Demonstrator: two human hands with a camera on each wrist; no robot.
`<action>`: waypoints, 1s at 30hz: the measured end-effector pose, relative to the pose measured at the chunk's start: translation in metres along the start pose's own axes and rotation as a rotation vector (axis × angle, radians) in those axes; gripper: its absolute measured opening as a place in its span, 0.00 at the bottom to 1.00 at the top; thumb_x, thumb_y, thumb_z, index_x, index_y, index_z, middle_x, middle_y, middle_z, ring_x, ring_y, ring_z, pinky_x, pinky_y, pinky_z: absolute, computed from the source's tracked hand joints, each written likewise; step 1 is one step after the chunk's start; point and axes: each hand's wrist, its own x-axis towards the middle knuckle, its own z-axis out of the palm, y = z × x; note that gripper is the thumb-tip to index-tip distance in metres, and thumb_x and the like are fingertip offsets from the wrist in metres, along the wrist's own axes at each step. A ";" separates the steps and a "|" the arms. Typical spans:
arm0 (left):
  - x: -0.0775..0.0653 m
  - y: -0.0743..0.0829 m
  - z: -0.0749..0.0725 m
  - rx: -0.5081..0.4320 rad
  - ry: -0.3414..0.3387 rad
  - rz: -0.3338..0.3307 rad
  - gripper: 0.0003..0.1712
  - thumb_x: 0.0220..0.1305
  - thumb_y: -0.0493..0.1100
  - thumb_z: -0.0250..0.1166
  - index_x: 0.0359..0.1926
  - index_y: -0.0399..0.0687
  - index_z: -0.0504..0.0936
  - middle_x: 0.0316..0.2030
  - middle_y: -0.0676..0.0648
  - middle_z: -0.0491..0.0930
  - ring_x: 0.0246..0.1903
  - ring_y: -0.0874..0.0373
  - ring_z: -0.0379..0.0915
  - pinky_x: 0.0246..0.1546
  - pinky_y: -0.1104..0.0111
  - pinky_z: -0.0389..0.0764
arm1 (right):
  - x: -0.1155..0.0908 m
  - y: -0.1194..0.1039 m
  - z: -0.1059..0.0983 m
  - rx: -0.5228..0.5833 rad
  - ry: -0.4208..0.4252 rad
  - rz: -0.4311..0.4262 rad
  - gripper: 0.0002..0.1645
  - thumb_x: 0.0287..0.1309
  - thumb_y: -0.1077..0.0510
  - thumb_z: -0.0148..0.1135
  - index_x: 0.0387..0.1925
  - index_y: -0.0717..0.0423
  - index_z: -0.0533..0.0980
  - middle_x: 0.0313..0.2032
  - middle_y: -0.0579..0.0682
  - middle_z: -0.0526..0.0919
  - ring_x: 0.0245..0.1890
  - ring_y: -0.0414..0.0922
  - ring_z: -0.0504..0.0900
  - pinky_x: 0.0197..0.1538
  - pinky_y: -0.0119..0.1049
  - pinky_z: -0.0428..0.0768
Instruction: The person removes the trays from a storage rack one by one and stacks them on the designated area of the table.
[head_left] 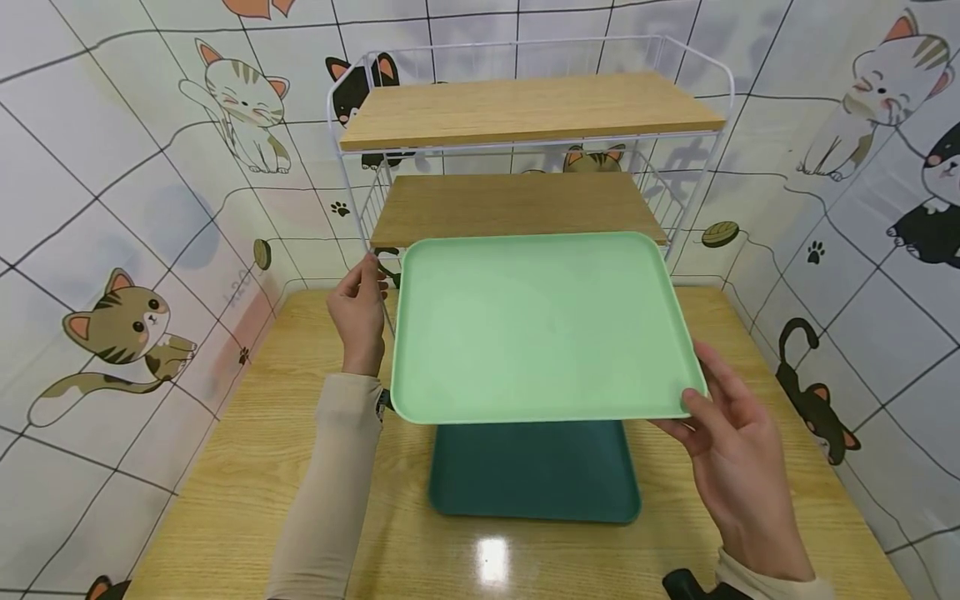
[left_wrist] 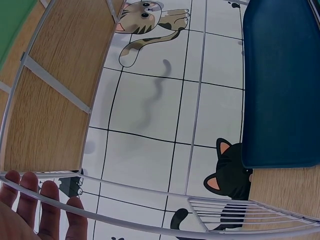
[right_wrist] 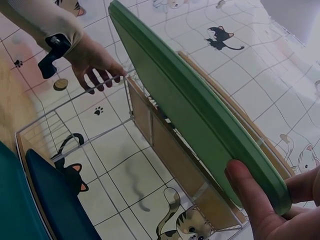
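My right hand (head_left: 738,458) grips a light green tray (head_left: 540,329) by its lower right corner, thumb on the rim and fingers beneath. The tray is tilted, its inside facing the head camera, in front of a white wire rack (head_left: 712,167). At the rack's left side, my left hand (head_left: 358,312) holds the wire frame near the middle wooden shelf (head_left: 517,204); its fingers (left_wrist: 50,210) lie along the wire in the left wrist view. A dark green tray (head_left: 536,471) lies on the table, partly hidden by the light green one. A dark blue tray (left_wrist: 280,85) rests on the rack's bottom shelf.
The rack's top wooden shelf (head_left: 525,108) is above the middle one. Tiled walls with cat pictures (head_left: 127,325) stand close on both sides and behind. The wooden table (head_left: 247,467) extends beneath the rack and trays.
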 end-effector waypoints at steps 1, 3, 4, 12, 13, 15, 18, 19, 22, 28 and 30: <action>0.000 -0.001 0.000 0.004 0.001 0.002 0.16 0.72 0.53 0.66 0.35 0.47 0.88 0.28 0.51 0.81 0.30 0.59 0.78 0.40 0.64 0.81 | -0.001 0.001 -0.001 0.001 0.003 0.003 0.34 0.72 0.77 0.46 0.76 0.65 0.58 0.74 0.57 0.63 0.55 0.49 0.86 0.46 0.41 0.87; 0.001 -0.002 -0.001 0.010 0.002 0.007 0.16 0.71 0.54 0.66 0.33 0.49 0.88 0.28 0.52 0.81 0.32 0.55 0.79 0.41 0.64 0.81 | -0.003 0.003 -0.003 0.003 0.008 0.006 0.34 0.72 0.77 0.46 0.76 0.65 0.58 0.74 0.57 0.63 0.55 0.48 0.86 0.46 0.41 0.87; 0.000 -0.002 -0.001 0.013 0.001 0.009 0.16 0.71 0.55 0.66 0.33 0.49 0.88 0.28 0.51 0.82 0.32 0.54 0.80 0.41 0.64 0.81 | -0.004 0.003 -0.004 0.003 0.011 0.005 0.34 0.72 0.78 0.46 0.76 0.65 0.59 0.75 0.57 0.63 0.55 0.48 0.86 0.46 0.41 0.87; -0.002 0.000 0.000 0.021 -0.004 0.020 0.17 0.71 0.56 0.66 0.34 0.49 0.88 0.31 0.46 0.82 0.31 0.60 0.79 0.41 0.65 0.82 | -0.011 0.010 -0.012 0.019 0.012 0.001 0.34 0.72 0.78 0.44 0.76 0.65 0.58 0.76 0.56 0.59 0.57 0.48 0.85 0.46 0.40 0.87; -0.002 0.000 0.000 0.022 -0.005 0.021 0.17 0.71 0.56 0.66 0.34 0.49 0.88 0.30 0.48 0.82 0.31 0.61 0.79 0.41 0.65 0.82 | -0.012 0.011 -0.013 0.019 0.009 0.003 0.34 0.73 0.78 0.44 0.76 0.65 0.58 0.76 0.57 0.58 0.56 0.48 0.85 0.46 0.40 0.87; -0.003 0.001 0.000 0.027 -0.004 0.020 0.17 0.72 0.55 0.65 0.33 0.49 0.87 0.28 0.53 0.82 0.31 0.61 0.79 0.41 0.66 0.82 | -0.014 0.014 -0.016 0.013 0.009 0.007 0.34 0.73 0.78 0.44 0.77 0.65 0.57 0.76 0.57 0.58 0.57 0.48 0.85 0.46 0.41 0.87; -0.003 0.001 0.000 0.026 -0.004 0.022 0.17 0.71 0.56 0.66 0.32 0.49 0.87 0.27 0.56 0.81 0.32 0.58 0.79 0.40 0.66 0.81 | -0.017 0.018 -0.019 0.010 0.026 0.023 0.34 0.72 0.78 0.45 0.77 0.65 0.57 0.76 0.56 0.59 0.57 0.48 0.85 0.47 0.41 0.87; -0.003 0.001 0.000 0.026 -0.004 0.024 0.17 0.71 0.56 0.66 0.32 0.50 0.87 0.27 0.56 0.81 0.32 0.56 0.80 0.40 0.66 0.81 | -0.018 0.019 -0.021 0.007 0.036 0.031 0.34 0.72 0.77 0.45 0.77 0.64 0.57 0.75 0.56 0.61 0.56 0.48 0.85 0.46 0.41 0.87; -0.003 0.001 -0.001 0.023 -0.004 0.027 0.17 0.71 0.57 0.66 0.31 0.51 0.87 0.27 0.55 0.81 0.33 0.53 0.80 0.42 0.61 0.81 | -0.021 0.022 -0.023 -0.019 0.065 0.056 0.35 0.73 0.76 0.47 0.77 0.64 0.57 0.75 0.56 0.60 0.56 0.47 0.85 0.46 0.41 0.87; -0.003 0.000 -0.001 0.015 -0.007 0.035 0.17 0.71 0.56 0.66 0.31 0.51 0.87 0.27 0.54 0.81 0.31 0.57 0.79 0.42 0.60 0.81 | -0.028 0.027 -0.027 -0.088 0.093 0.095 0.35 0.74 0.73 0.49 0.78 0.62 0.56 0.76 0.55 0.59 0.56 0.43 0.85 0.46 0.38 0.87; -0.003 0.000 -0.001 0.017 -0.008 0.036 0.17 0.71 0.56 0.66 0.31 0.51 0.87 0.27 0.54 0.81 0.32 0.56 0.79 0.41 0.62 0.81 | -0.029 0.030 -0.031 -0.090 0.097 0.103 0.35 0.74 0.72 0.49 0.78 0.61 0.56 0.77 0.55 0.58 0.56 0.43 0.85 0.46 0.38 0.87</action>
